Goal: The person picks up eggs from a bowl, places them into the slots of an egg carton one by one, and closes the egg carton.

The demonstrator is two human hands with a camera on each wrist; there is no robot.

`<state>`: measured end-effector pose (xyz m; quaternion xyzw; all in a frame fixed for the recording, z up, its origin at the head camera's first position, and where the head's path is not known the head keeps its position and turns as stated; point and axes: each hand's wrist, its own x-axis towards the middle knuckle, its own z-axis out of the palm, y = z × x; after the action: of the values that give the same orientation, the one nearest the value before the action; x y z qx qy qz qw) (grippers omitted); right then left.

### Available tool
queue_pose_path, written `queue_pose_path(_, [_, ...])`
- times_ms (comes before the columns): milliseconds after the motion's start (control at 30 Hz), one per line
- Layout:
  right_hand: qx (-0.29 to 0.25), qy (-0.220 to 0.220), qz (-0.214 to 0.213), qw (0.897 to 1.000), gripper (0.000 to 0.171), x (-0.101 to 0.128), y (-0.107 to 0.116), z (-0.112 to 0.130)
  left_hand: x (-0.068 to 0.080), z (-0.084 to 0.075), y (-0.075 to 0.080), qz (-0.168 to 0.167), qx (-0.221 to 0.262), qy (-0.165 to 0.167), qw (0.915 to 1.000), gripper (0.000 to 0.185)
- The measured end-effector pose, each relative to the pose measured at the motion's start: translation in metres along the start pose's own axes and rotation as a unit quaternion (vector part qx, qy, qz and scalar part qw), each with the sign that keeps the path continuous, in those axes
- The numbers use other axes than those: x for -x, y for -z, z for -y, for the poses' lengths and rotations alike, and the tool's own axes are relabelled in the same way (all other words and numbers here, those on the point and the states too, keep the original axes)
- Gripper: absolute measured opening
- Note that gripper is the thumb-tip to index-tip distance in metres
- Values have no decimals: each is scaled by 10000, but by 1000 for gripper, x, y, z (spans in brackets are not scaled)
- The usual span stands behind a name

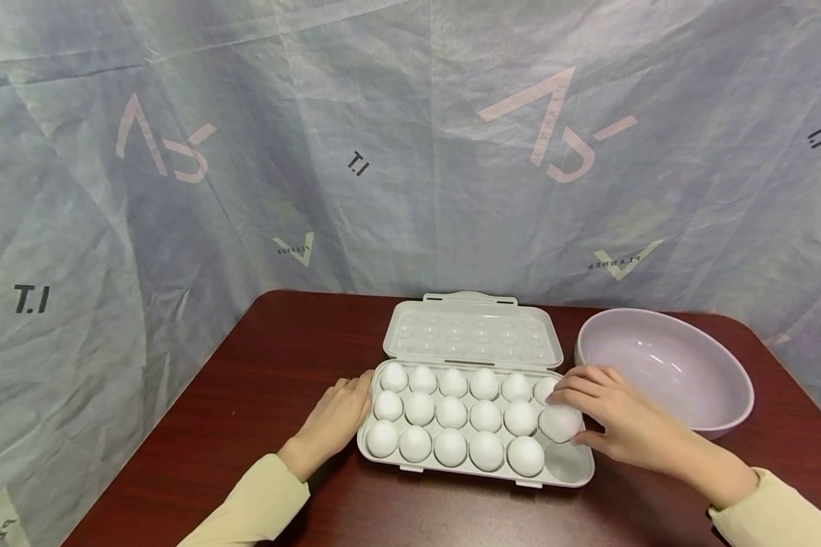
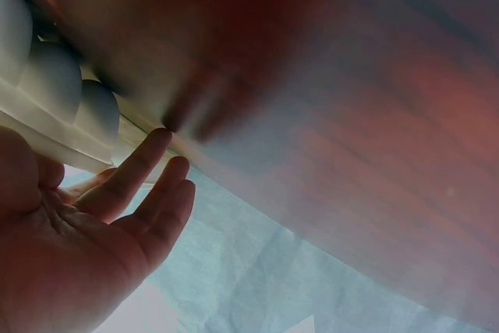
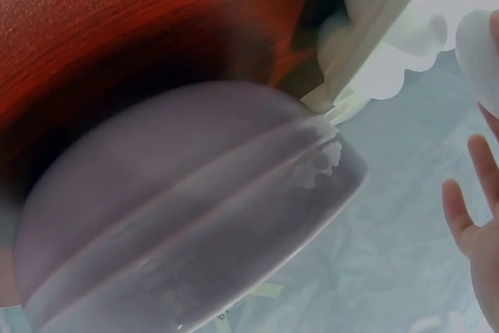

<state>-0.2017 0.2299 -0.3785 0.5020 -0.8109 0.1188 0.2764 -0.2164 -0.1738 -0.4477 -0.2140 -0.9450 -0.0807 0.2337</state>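
A white egg box (image 1: pixel 566 465) lies open on the table, with white eggs (image 1: pixel 451 412) standing in its rows. My right hand (image 1: pixel 612 418) pinches one egg (image 3: pixel 477 60) between thumb and fingers at the right end of the box. Below that egg, the front right cup holds no egg. At the box's left side rests my left hand (image 1: pixel 337 414), its fingers fairly straight along the edge. The left wrist view shows this hand (image 2: pixel 86 239) beside the box wall, palm towards the camera.
A pale purple bowl (image 1: pixel 664 372) stands right of the box, behind my right forearm; its inside shows no eggs. The raised lid (image 1: pixel 472 334) lies back behind the egg rows. A grey printed sheet (image 1: pixel 410 152) hangs behind the dark red table (image 1: pixel 232 403).
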Motion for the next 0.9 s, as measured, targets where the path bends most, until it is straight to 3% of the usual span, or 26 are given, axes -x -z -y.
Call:
queue_pose_path(300, [-162,312,48,9994,59,6,-8,5,0,0,0,-5,40,-5,10000,24])
queue_pose_path(900, [-4,339,487,9982,60,14,-18,12,0,0,0,-17,26,3,10000,23])
